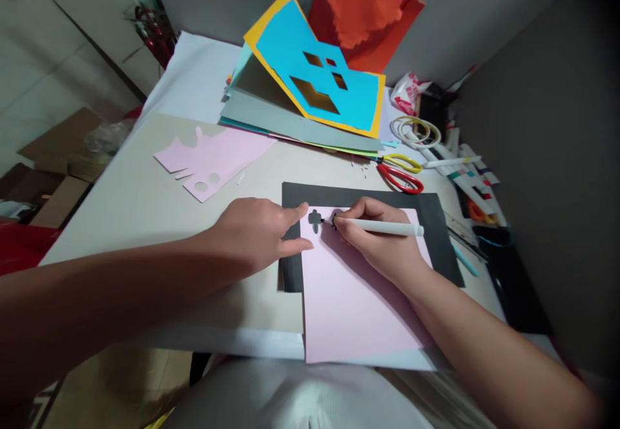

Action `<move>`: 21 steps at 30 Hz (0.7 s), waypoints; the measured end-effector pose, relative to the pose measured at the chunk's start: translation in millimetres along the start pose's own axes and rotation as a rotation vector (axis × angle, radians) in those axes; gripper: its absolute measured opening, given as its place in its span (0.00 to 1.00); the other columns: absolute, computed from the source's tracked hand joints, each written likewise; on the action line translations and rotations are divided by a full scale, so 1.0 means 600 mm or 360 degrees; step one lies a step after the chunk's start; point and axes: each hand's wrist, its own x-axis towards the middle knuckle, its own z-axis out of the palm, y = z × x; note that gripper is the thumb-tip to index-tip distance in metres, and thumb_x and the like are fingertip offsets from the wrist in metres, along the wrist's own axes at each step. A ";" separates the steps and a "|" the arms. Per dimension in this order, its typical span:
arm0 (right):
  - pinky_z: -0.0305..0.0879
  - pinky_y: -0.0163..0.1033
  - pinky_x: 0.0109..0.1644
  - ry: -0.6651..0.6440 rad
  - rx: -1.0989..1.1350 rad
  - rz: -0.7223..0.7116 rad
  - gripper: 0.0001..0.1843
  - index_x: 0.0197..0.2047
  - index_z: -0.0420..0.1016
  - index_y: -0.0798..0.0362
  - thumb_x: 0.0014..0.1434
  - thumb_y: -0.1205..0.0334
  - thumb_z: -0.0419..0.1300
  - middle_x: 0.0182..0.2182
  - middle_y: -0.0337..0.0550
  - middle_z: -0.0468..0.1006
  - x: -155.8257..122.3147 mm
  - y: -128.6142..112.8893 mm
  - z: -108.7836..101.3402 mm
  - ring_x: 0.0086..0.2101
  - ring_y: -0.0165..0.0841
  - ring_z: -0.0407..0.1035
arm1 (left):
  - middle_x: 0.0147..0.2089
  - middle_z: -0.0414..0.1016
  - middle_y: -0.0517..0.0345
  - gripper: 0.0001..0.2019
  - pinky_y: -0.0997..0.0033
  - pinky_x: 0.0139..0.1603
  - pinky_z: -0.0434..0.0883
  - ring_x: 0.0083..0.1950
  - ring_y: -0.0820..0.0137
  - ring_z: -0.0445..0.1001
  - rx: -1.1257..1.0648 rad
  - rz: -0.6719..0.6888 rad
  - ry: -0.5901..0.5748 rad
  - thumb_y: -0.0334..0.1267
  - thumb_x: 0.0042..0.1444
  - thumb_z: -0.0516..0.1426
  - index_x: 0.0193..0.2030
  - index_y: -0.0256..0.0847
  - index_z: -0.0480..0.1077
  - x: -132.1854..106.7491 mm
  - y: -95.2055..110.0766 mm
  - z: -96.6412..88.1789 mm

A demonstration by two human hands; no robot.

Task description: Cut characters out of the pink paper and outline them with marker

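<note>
Pinching a white marker [387, 227], the right hand [387, 254] is resting on pink paper [358, 313] overlapping black paper [436, 222] on a pale table [121, 190] by grey walls [533, 106]. The left hand [256, 232] is touching its upper left corner, thumb and forefinger spread. Right fingers are partly hiding a dark mark [334, 223].
</note>
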 end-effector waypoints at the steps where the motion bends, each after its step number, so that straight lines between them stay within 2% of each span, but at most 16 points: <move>1: 0.60 0.35 0.31 -0.0008 -0.0002 -0.0002 0.10 0.25 0.70 0.52 0.54 0.65 0.66 0.25 0.37 0.77 0.000 -0.001 0.000 0.27 0.29 0.68 | 0.41 0.82 0.55 0.33 0.66 0.30 0.56 0.42 0.56 0.79 -0.0004 0.0000 -0.0001 0.65 0.61 0.51 0.69 0.54 0.63 0.000 0.000 0.000; 9: 0.56 0.34 0.28 -0.0063 0.0003 -0.0022 0.09 0.25 0.71 0.52 0.54 0.65 0.65 0.23 0.35 0.74 -0.002 -0.002 -0.003 0.25 0.27 0.64 | 0.42 0.82 0.55 0.33 0.66 0.31 0.57 0.43 0.56 0.79 -0.0007 -0.0015 -0.0011 0.66 0.61 0.50 0.69 0.55 0.62 -0.003 0.000 -0.001; 21: 0.60 0.34 0.30 -0.0070 0.0022 -0.0008 0.10 0.25 0.71 0.53 0.53 0.62 0.67 0.25 0.37 0.77 0.000 -0.002 -0.002 0.27 0.28 0.68 | 0.44 0.82 0.55 0.34 0.66 0.32 0.57 0.45 0.56 0.79 0.0010 -0.0061 -0.0090 0.66 0.60 0.51 0.69 0.56 0.61 0.000 0.003 -0.005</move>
